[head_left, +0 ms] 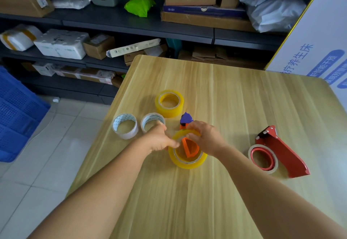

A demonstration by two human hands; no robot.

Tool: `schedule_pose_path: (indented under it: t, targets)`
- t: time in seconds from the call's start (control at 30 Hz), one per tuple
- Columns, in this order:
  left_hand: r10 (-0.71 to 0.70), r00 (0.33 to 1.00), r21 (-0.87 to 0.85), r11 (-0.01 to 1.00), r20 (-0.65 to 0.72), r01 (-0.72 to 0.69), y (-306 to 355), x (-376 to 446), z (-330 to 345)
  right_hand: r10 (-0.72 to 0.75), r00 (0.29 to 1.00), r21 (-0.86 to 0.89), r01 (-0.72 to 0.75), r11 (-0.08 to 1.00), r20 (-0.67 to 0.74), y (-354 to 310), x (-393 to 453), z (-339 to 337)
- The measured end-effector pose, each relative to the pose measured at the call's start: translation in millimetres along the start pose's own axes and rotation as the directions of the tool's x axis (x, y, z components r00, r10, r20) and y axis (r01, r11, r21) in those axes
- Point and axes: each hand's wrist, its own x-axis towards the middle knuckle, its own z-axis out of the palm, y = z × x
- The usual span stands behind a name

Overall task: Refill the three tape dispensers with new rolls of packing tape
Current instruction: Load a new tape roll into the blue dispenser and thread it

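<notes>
Yellow tape roll (187, 160) between left hand (159, 138) and right hand (206, 137), both touching.

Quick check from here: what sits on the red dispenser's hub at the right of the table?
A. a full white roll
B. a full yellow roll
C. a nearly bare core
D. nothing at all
C: the red dispenser carries only a thin pale ring, a nearly bare core, around its hub.
</notes>
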Motion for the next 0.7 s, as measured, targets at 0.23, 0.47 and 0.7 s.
schedule_pose_path:
  t: [0.23, 0.47, 0.7]
  targets:
    - [0.015, 0.996, -0.021, 1.0, -0.089, -0.017, -5, 18, 18, 0.02, 1.0, -0.052, -0.02, 0.998, 0.006, 10, 7, 8]
    - [0.036, 0.993, -0.131, 0.99, -0.109, -0.05, -12, 24, 27, -0.04, 0.999, -0.235, 0.037, 0.971, -0.007, 11, -6, 16]
    - [0.07, 0.989, -0.173, 0.981, -0.129, -0.092, -18, 30, 40, 0.055, 0.998, -0.106, -0.056, 0.993, -0.012, 21, -22, 24]
